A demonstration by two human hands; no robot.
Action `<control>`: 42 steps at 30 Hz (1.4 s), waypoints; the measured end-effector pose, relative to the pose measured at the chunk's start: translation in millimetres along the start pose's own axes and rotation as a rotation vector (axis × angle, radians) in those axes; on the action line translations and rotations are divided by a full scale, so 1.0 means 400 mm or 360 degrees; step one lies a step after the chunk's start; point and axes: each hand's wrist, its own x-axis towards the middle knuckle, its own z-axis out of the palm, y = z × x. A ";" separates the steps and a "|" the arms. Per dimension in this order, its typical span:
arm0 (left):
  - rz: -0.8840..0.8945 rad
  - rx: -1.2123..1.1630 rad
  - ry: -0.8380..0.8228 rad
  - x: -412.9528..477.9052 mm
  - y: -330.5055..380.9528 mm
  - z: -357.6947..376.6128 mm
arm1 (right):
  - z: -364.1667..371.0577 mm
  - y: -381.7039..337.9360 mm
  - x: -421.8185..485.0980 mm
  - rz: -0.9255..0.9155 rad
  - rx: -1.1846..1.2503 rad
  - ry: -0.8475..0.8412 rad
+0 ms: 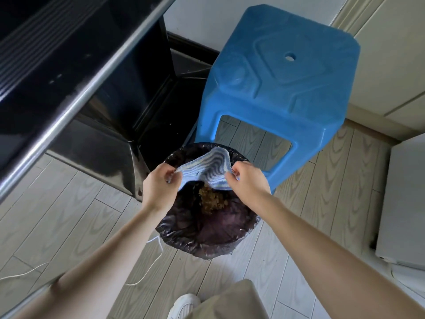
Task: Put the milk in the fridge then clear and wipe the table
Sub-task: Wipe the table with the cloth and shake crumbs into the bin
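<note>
You hold a wiping cloth (204, 168) just above the middle of the frame, stretched between both hands over a round waste bin (207, 240) lined with a dark, glossy plastic bag. The cloth is knitted or woven in wavy pale blue and white stripes; it sags in the middle and its far edge folds up toward the bin's back rim. Your left hand (158, 187) pinches its left corner between thumb and curled fingers, and your right hand (247, 180) pinches the right corner the same way. Directly beneath the cloth, a heap of yellow-brown crumbs (212, 200) lies inside the bag. A blue plastic stool (282, 72) stands behind the bin at upper right, one leg just beside the rim. The black table (69, 72) with its shiny metal edge fills the upper left, its dark base reaching down near the bin. A thin white cord (147, 272) trails across the pale wood-grain floor (69, 215) at lower left, and a white shoe (184, 303) shows at the bottom edge.
</note>
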 end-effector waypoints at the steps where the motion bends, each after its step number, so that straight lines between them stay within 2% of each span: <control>1: 0.0016 -0.0003 0.0026 0.006 -0.001 0.001 | 0.000 -0.003 0.006 0.0005 0.0011 -0.0021; 3: -0.0003 0.0049 0.0025 0.006 0.000 0.000 | 0.002 -0.006 0.003 0.0050 -0.0014 -0.0083; 6: 0.0110 -0.0041 -0.0068 -0.006 -0.006 0.003 | 0.000 -0.011 0.007 0.0103 0.0157 -0.0112; 11: 0.0307 0.0018 -0.0252 -0.033 0.030 0.001 | -0.007 -0.047 -0.015 0.0214 0.0984 -0.0352; 13: 0.0418 0.0001 -0.0381 -0.053 0.058 -0.003 | -0.014 -0.070 -0.025 0.0248 0.1156 -0.0449; 15: 0.0605 0.0157 -0.0496 -0.062 0.076 -0.005 | -0.028 -0.087 -0.033 0.0289 0.1313 -0.0558; 18: 0.0770 0.0404 -0.0481 -0.051 0.084 -0.012 | -0.054 -0.091 -0.034 0.0305 0.1412 -0.0682; 20: 0.0846 0.0422 -0.0480 -0.047 0.091 -0.029 | -0.075 -0.091 -0.043 0.0196 0.1228 -0.0719; 21: 0.0880 0.0388 -0.0477 -0.046 0.094 -0.039 | -0.081 -0.082 -0.043 0.0079 0.0934 -0.0714; 24: 0.0837 0.0355 -0.0404 -0.038 0.085 -0.068 | -0.087 -0.025 -0.023 -0.0206 -0.0304 -0.0644; 25: 0.0792 0.0394 -0.0388 -0.033 0.077 -0.074 | -0.092 -0.004 -0.015 -0.0184 -0.0466 -0.0568; 27: 0.0699 0.0500 -0.0377 -0.028 0.061 -0.077 | -0.102 0.013 -0.003 -0.0156 -0.0369 -0.0461; 30: 0.0582 0.0517 -0.0299 -0.026 0.049 -0.069 | -0.092 -0.011 0.002 -0.0342 -0.0259 -0.0374; 35: 0.0594 0.0507 -0.0232 -0.031 0.050 -0.058 | -0.077 -0.001 -0.004 -0.0192 -0.0204 -0.0322; 39: 0.0527 0.0391 -0.0118 -0.059 0.080 -0.088 | -0.128 -0.029 -0.042 -0.0312 0.0015 -0.0166; 42: 0.0527 0.0304 -0.0054 -0.103 0.115 -0.121 | -0.185 -0.044 -0.083 -0.0356 0.0030 -0.0117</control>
